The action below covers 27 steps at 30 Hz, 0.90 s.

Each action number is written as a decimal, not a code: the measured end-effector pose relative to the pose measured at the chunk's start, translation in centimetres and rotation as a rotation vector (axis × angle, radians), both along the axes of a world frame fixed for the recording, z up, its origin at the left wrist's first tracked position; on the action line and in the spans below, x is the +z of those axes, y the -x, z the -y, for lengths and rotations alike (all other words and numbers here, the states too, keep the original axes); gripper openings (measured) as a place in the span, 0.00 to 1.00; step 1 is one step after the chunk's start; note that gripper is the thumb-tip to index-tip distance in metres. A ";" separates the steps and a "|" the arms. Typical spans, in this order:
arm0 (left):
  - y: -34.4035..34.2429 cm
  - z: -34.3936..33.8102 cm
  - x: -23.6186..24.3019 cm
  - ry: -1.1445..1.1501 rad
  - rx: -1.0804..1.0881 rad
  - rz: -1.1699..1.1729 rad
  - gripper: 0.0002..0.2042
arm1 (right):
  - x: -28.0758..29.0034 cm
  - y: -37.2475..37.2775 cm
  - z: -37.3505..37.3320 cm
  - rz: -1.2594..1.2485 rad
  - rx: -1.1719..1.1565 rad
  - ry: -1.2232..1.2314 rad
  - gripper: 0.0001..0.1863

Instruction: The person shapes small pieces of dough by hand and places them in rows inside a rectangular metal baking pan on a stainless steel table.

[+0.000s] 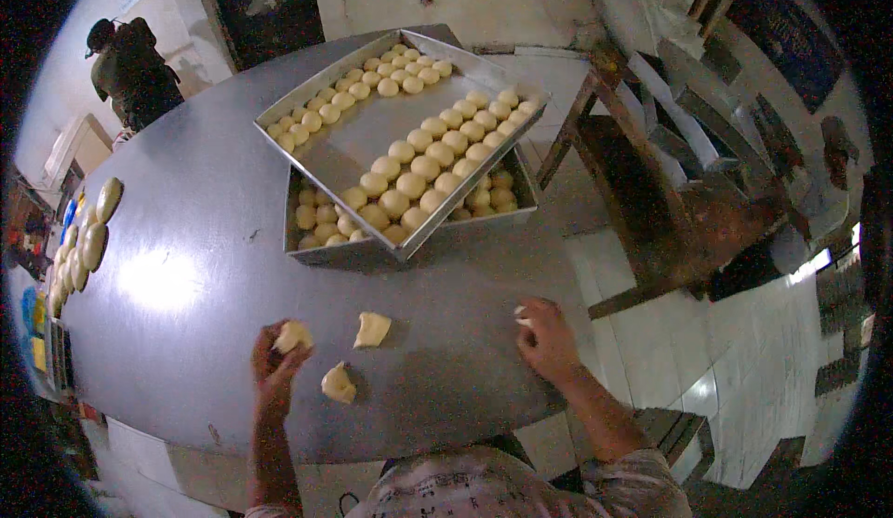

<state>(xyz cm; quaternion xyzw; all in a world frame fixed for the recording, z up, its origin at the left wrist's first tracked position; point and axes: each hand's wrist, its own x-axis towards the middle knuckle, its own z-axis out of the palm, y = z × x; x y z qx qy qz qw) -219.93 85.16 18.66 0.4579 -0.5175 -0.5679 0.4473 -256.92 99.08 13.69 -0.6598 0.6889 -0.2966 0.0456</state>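
My left hand point(274, 355) is closed round a lump of dough point(295, 336) over the near part of the metal table point(446, 332). Two loose dough pieces lie to its right: a squarish dough piece point(372, 329) and, nearer to me, a pointed dough piece point(339, 384). Farther right, by the table's edge, my right hand point(551, 339) has its fingers curled, and a small bit of pale dough point(524, 314) shows at its fingertips. Beyond my hands, an upper metal tray point(349, 155) holds rows of round dough balls point(410, 185), with a bare strip between the rows.
The upper tray rests crosswise on a lower tray point(339, 254), also filled with dough balls. Long dough pieces point(93, 239) lie at the table's left edge. A wooden rack point(642, 211) stands off the right side. Another person point(137, 73) stands at the far left.
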 end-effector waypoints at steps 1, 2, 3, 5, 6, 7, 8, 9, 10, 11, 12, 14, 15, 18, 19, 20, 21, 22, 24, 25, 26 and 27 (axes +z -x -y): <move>-0.9 0.4 0.0 -0.055 0.009 0.093 0.13 | 1.4 2.2 -0.1 0.093 -0.054 -0.126 0.16; -1.4 0.1 0.6 -0.057 0.051 0.186 0.10 | 2.8 4.0 0.8 0.202 -0.092 -0.246 0.17; -2.4 0.0 -0.1 -0.030 0.058 0.149 0.10 | 4.3 6.0 1.9 0.302 -0.136 -0.366 0.19; -2.4 -1.4 -1.6 -0.042 0.194 0.063 0.09 | 6.7 11.0 6.0 0.835 -0.079 -0.203 0.19; -1.4 -2.5 -2.0 -0.074 0.339 0.019 0.09 | 9.7 11.4 9.6 0.955 -0.087 -0.018 0.20; -0.5 -3.2 -2.3 -0.110 0.469 -0.035 0.09 | 13.2 12.1 12.7 1.040 -0.089 0.176 0.20; -0.5 -3.7 -2.5 -0.116 0.451 -0.002 0.10 | 15.9 12.0 16.3 1.089 0.068 0.459 0.19; -0.3 -4.1 -2.7 -0.126 0.421 0.022 0.11 | 19.3 11.3 19.1 1.069 0.064 0.687 0.16; -0.1 -4.2 -2.6 -0.135 0.394 0.051 0.12 | 21.0 12.3 22.1 0.898 0.070 0.830 0.15; 0.5 -4.2 -2.0 -0.152 0.338 0.070 0.12 | 22.4 13.3 24.6 0.716 0.074 0.969 0.15; 1.2 -4.2 -0.9 -0.165 0.277 0.084 0.12 | 23.0 13.8 26.4 0.587 -0.076 0.940 0.14; 2.8 -5.1 0.8 -0.159 0.332 0.043 0.12 | 19.5 15.9 32.1 0.141 -0.315 0.521 0.13; 2.3 -5.4 0.6 -0.158 0.403 0.048 0.12 | 16.2 18.0 35.2 -0.192 -0.390 0.143 0.13; -0.5 -6.8 -0.4 -0.163 0.550 0.131 0.10 | 12.0 18.4 38.2 -0.371 -0.192 0.216 0.12; -0.8 -7.1 -0.1 -0.184 0.522 0.210 0.10 | 12.1 17.8 38.7 -0.293 -0.179 0.312 0.13; -0.9 -7.3 -0.1 -0.206 0.489 0.287 0.09 | 12.1 17.3 38.9 -0.215 -0.168 0.407 0.13; -1.6 -7.9 -0.2 -0.181 0.478 0.320 0.08 | 11.1 15.4 39.0 -0.282 -0.137 0.174 0.15; -1.8 -7.9 -1.1 -0.147 0.460 0.331 0.08 | 11.3 14.1 38.9 -0.369 -0.108 -0.044 0.17; -1.9 -7.5 -2.7 -0.124 0.358 0.311 0.11 | 10.6 13.0 37.7 -0.438 -0.121 -0.175 0.17; -1.8 -7.0 -3.3 -0.133 0.274 0.280 0.12 | 10.0 13.2 37.1 -0.420 -0.159 -0.084 0.16; -1.9 -7.1 -3.5 -0.180 0.225 0.172 0.14 | 10.2 13.9 36.7 -0.489 -0.196 0.050 0.16; -1.7 -7.0 -3.6 -0.237 0.179 0.066 0.16 | 11.3 13.5 35.0 -0.422 -0.125 0.204 0.15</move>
